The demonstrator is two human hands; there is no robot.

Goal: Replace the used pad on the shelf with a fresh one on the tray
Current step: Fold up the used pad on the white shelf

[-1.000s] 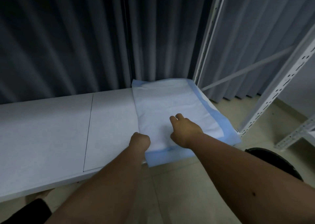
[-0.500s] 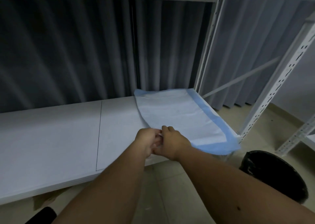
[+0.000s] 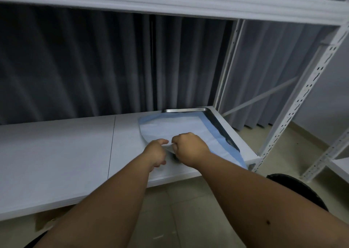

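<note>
A white pad with blue borders (image 3: pixel 173 127) lies partly lifted over a metal tray (image 3: pixel 215 123) at the right end of the white shelf (image 3: pixel 56 153). My left hand (image 3: pixel 155 152) and my right hand (image 3: pixel 188 148) are close together at the pad's near edge, both pinching it and pulling it up and toward me. The tray's dark shiny bottom and far rim show along the pad's right and back edges. The pad's near right corner hangs over the shelf's front edge.
A black round bin (image 3: pixel 300 193) stands on the tiled floor at the lower right. White perforated uprights (image 3: pixel 294 104) frame the shelf's right end, and an upper shelf beam (image 3: pixel 170 0) runs overhead. Dark curtains hang behind. A second rack (image 3: pixel 338 164) is at the far right.
Both hands came together on the pad's near edge and drew it toward me, which bunched it and uncovered the metal tray beneath. My view has tilted upward.
</note>
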